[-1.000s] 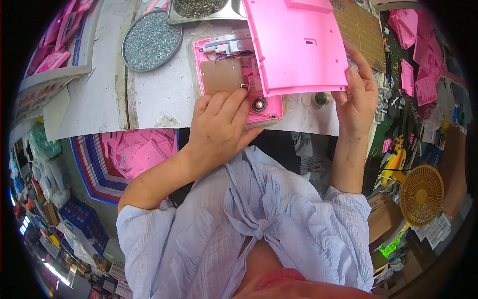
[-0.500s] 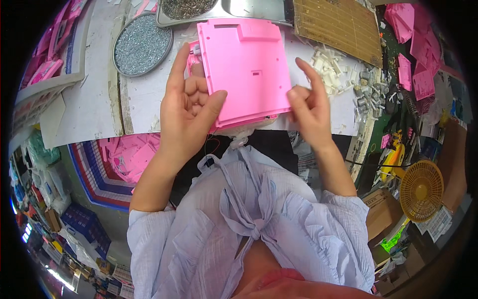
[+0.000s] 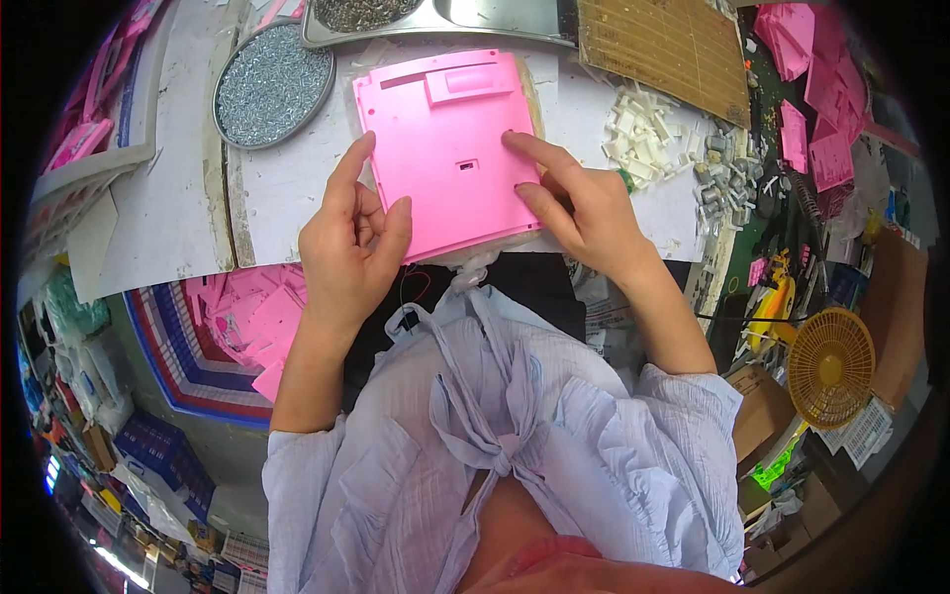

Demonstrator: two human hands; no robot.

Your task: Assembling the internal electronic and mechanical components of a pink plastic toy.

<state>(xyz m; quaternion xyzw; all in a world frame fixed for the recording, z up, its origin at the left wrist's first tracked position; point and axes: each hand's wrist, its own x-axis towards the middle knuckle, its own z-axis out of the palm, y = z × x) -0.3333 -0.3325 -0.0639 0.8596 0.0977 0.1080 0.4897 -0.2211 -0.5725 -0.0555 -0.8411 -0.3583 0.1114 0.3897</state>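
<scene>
A squarish pink plastic casing (image 3: 450,203) lies on the table in front of me, flat side up, with a raised block near its far edge and a small slot near its middle. My left hand (image 3: 351,228) grips the left edge, index finger along the side, thumb at the near left corner and the other fingers curled. On the right edge, my right hand (image 3: 584,208) has its index finger and thumb pressed against the casing. The underside and anything inside are hidden.
A round tray of small screws (image 3: 274,87) stands at the far left, beside a metal tray (image 3: 465,22). White plastic pieces (image 3: 643,139) and grey metal parts (image 3: 727,183) lie to the right, near a cardboard sheet (image 3: 663,59). A basket (image 3: 158,346) holds pink parts below left.
The pink upper panel, earlier raised and tilted with inner parts showing at its left side, now sits flat and squarer. My right hand has moved left onto its edge.
</scene>
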